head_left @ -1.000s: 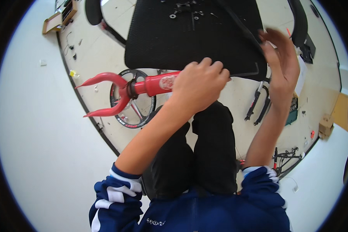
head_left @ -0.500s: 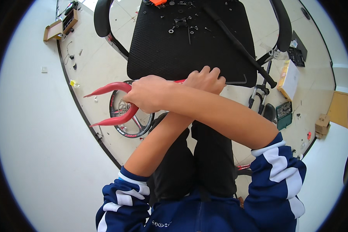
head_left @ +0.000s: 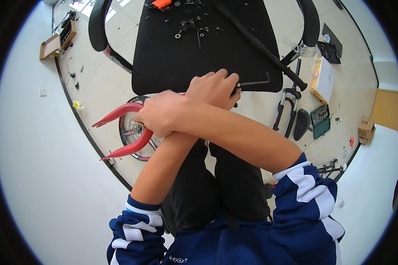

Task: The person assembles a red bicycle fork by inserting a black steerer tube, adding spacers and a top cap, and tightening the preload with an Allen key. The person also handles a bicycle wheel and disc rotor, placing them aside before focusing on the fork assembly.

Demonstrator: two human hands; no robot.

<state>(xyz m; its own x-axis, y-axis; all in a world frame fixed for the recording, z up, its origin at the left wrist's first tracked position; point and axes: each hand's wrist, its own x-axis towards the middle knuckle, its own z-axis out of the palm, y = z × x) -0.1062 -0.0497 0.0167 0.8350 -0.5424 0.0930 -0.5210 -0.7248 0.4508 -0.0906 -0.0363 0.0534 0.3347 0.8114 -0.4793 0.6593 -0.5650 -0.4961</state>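
Note:
My forearms cross, the right one lying over the left. My right hand (head_left: 161, 114), on the left side, is closed round the crown of a red bicycle fork (head_left: 135, 143), whose two pointed legs stick out leftward. Further right, my left hand (head_left: 212, 90) is wrapped round the fork's other end, mostly hiding it. A dark end piece shows at its fingers, and from there an L-shaped hex key (head_left: 255, 82) juts right, over the chair seat's near edge. Whether the key sits in the end piece or is pinched by fingers is hidden.
A black office chair seat (head_left: 172, 66) carries loose bolts and washers, a black bar (head_left: 261, 42) and an orange piece (head_left: 161, 4). Armrests flank it. On the floor lie a wheel (head_left: 127, 126), a suspension fork (head_left: 288, 104), a saddle (head_left: 301, 124) and a green case (head_left: 320, 120).
The red fork has tilted, its leg tips dropping lower in view. My left hand has moved left with the hex key, which slants a little more. The whole view has shifted slightly.

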